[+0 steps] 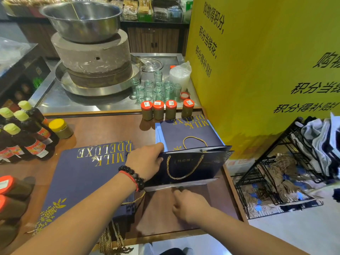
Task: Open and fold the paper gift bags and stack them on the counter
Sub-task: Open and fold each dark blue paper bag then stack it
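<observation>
A navy paper gift bag [191,166] with gold rope handles stands opened near the right side of the brown counter [114,129]. My left hand [147,161], with bead bracelets at the wrist, grips the bag's left edge. My right hand [189,205] pinches its near bottom edge with curled fingers. Behind it lies a small stack of flat navy bags [185,133] printed "MILK DELUXE". A second pile of flat bags [81,175] lies to the left under my left forearm, rope handles hanging over the front edge.
Dark sauce bottles [24,137] and a yellow-lidded jar [60,128] crowd the counter's left. Red-lidded jars [165,109] line its back edge, glass jars [156,89] and a stone mill [93,57] beyond. A yellow sign wall [257,70] and black wire rack [287,172] stand right.
</observation>
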